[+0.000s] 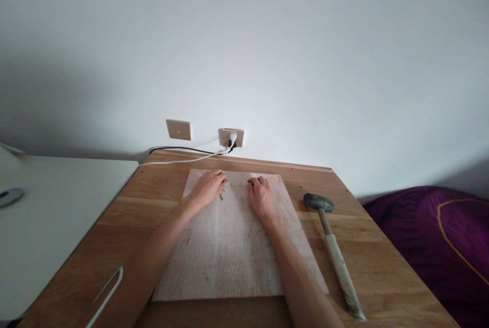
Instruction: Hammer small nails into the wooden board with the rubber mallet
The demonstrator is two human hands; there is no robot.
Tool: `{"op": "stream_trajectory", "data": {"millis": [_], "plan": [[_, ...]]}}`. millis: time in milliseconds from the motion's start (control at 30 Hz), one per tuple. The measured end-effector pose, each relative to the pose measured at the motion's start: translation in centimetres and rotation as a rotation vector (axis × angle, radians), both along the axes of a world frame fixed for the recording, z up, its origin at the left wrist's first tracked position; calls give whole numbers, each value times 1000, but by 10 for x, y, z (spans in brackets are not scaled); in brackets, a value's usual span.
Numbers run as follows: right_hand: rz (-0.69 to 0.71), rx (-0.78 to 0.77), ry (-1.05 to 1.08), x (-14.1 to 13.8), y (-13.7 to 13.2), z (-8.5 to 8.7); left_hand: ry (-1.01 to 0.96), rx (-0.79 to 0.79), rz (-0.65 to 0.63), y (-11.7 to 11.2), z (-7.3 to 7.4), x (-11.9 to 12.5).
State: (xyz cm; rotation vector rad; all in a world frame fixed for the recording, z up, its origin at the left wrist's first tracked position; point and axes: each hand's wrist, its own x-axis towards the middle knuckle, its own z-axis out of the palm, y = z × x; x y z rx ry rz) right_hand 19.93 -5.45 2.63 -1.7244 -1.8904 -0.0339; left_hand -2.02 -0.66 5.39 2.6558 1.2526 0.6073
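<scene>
Pale, thin rectangular plywood board (229, 246) lies flat in the middle of a brown wooden bench (382, 267), its far edge near the wall, and both hands rest on its far end. A few small dark nails (221, 195) lie loose on the board between and just beside the hands. The step in hand looks like sorting or picking up one of these nails. The left hand (208, 188) lies palm down with its fingertips bent onto the board, touching or nearly touching a nail. The right hand (262, 196) sits knuckles up with its fingers curled under. Whether either hand actually pinches a nail is too small to tell. Both forearms stretch forward, almost parallel, over the board. A hammer with a dark head and worn pale wooden handle (336, 251) lies untouched on the bench to the right of the board. Any pick-up here would call for a fine fingertip pinch, since the nails are tiny and lie flat.
</scene>
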Motion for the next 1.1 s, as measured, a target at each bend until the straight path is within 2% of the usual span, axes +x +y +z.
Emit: {"op": "stream_trajectory", "data": {"millis": [500,667,800,900,967,1100], "plan": [[-10,-44,-12,-1,-2,2,-43,29,-6,2,-2,-1],[-6,-53,-1,-1,-3,7,15,66,36,1,0,1],[11,0,53,-2,-2,6,58,88,66,-1,3,3],[76,77,172,-2,-2,5,56,86,84,-3,3,4],[172,91,246,-4,-4,7,53,89,99,-3,3,5],[377,-5,292,-11,-9,13,51,96,121,-3,1,5]]}}
